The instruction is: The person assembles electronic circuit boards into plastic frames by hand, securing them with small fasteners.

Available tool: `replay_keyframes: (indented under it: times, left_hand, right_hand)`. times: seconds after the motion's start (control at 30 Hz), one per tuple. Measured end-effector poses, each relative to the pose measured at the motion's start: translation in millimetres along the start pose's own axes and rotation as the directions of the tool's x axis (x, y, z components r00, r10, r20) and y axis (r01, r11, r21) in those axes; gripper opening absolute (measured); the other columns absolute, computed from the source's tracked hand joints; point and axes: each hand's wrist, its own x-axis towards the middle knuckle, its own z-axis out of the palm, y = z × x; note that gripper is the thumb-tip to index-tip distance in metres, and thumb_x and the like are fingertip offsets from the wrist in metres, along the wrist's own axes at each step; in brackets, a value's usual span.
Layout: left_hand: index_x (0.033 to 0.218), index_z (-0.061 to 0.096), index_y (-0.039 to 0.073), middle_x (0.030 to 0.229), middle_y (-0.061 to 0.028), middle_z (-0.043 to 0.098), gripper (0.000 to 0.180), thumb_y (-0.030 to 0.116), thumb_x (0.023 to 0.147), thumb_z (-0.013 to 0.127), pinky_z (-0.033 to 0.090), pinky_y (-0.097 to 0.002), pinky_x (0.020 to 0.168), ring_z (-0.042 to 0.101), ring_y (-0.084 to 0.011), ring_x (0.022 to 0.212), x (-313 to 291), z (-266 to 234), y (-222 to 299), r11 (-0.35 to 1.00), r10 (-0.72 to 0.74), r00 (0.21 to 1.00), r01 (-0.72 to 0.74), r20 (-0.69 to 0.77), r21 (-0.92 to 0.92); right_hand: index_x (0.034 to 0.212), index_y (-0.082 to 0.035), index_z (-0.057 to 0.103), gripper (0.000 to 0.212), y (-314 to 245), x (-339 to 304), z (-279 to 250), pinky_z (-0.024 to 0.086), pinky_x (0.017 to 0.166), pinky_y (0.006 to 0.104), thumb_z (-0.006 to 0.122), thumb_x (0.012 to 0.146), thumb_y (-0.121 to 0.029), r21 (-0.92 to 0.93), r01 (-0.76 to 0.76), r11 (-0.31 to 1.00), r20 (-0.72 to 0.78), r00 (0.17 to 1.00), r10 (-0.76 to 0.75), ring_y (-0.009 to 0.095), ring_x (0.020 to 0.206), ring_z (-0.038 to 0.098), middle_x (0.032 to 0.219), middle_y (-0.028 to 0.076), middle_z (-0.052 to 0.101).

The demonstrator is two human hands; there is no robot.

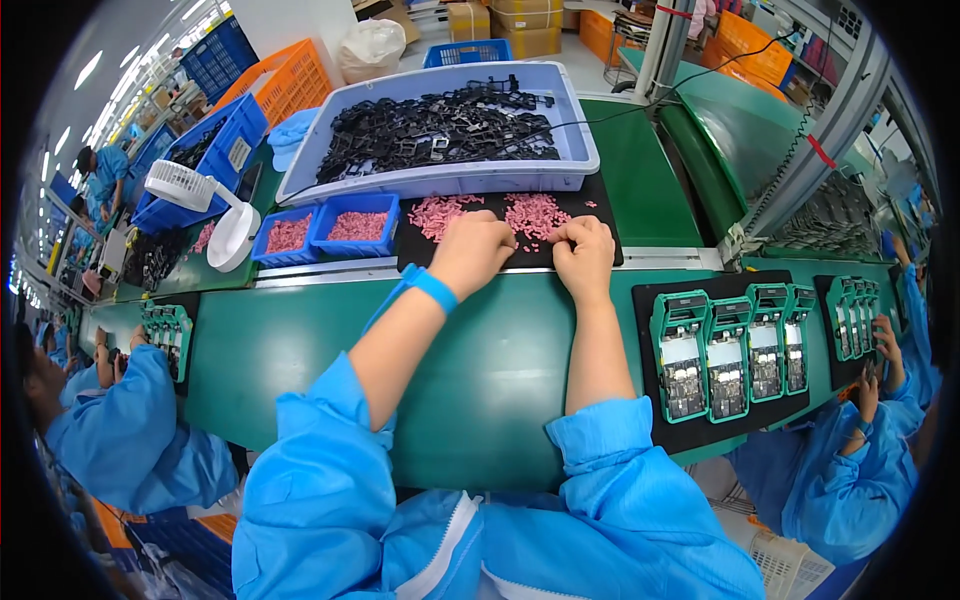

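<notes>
Small pink pieces lie in two loose piles, a left pile (436, 214) and a right pile (534, 216), on a black mat (412, 248). My left hand (472, 252), below a blue wrist strap (432, 290), is closed at the near side of the left pile. Closed with thumb and fingertips together, my right hand (584, 254) is at the right pile's near right edge. Whatever either hand pinches is too small or hidden to make out. Two blue trays (285, 258) of similar pink pieces stand left of the mat.
Behind the mat stands a large pale bin (440, 180) of black plastic frames (430, 125). A white fan (232, 235) is at left. Green fixtures holding circuit boards (728, 372) lie on a dark mat at right. Co-workers sit on both sides.
</notes>
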Motion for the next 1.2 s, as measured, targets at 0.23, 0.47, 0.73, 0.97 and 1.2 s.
replay_keyframes:
  times: [0.23, 0.47, 0.73, 0.97, 1.2]
  left_hand:
    - [0.077, 0.069, 0.012, 0.084, -0.0061, 0.063, 0.005, 0.017, 0.076, 0.069, 0.041, -0.0407, 0.082, 0.059, -0.0264, 0.090, 21.7, 30.2, 2.4, 0.997, 0.025, 0.991, -0.034, 0.128, 0.076]
    - [0.075, 0.064, 0.010, 0.083, -0.0063, 0.062, 0.006, 0.014, 0.075, 0.068, 0.040, -0.0414, 0.080, 0.058, -0.0280, 0.088, 18.5, 28.9, -0.3, 0.995, 0.041, 0.989, -0.053, 0.145, 0.082]
    - [0.077, 0.064, 0.011, 0.086, -0.0075, 0.062, 0.005, 0.015, 0.078, 0.067, 0.039, -0.0416, 0.084, 0.057, -0.0285, 0.091, 10.6, 19.2, 1.6, 0.994, -0.047, 0.986, 0.030, 0.162, 0.109]
    - [0.078, 0.064, 0.006, 0.076, -0.0114, 0.063, 0.011, 0.017, 0.077, 0.068, 0.047, -0.0422, 0.071, 0.061, -0.0323, 0.077, -19.0, -25.0, -1.7, 0.993, -0.121, 0.992, 0.121, 0.022, 0.004]
    - [0.084, 0.059, 0.000, 0.080, -0.0102, 0.061, 0.012, 0.011, 0.085, 0.063, 0.047, -0.0325, 0.068, 0.058, -0.0201, 0.074, -107.2, -125.9, 35.0, 0.885, -0.269, 0.962, 0.267, 0.048, -0.382]
  right_hand:
    - [0.071, -0.015, 0.068, 0.006, -4.7, -0.3, -4.4, 0.038, 0.081, 0.0387, 0.068, 0.065, -0.012, -0.052, -0.021, 0.998, 0.113, 0.993, 0.027, 0.024, 0.092, 0.055, 0.089, 0.001, 0.061]
    - [0.070, -0.016, 0.068, 0.006, -10.4, 0.3, -7.0, 0.037, 0.081, 0.0389, 0.071, 0.065, -0.016, -0.091, 0.032, 0.995, 0.183, 0.983, -0.015, 0.024, 0.092, 0.055, 0.087, 0.001, 0.059]
    - [0.074, -0.012, 0.067, 0.008, -6.7, -2.3, -4.1, 0.036, 0.079, 0.0404, 0.072, 0.072, -0.017, -0.138, 0.081, 0.987, 0.227, 0.973, -0.048, 0.026, 0.092, 0.054, 0.088, 0.004, 0.059]
    - [0.074, -0.011, 0.065, 0.009, -7.6, 0.3, 5.6, 0.043, 0.075, 0.0482, 0.066, 0.075, -0.019, -0.196, 0.161, 0.967, 0.207, 0.971, -0.120, 0.031, 0.090, 0.057, 0.090, 0.009, 0.061]
    - [0.069, -0.009, 0.062, 0.013, 12.2, -1.3, -4.1, 0.046, 0.071, 0.0439, 0.072, 0.071, -0.018, -0.154, 0.235, 0.960, 0.171, 0.963, -0.208, 0.031, 0.083, 0.059, 0.084, 0.009, 0.062]
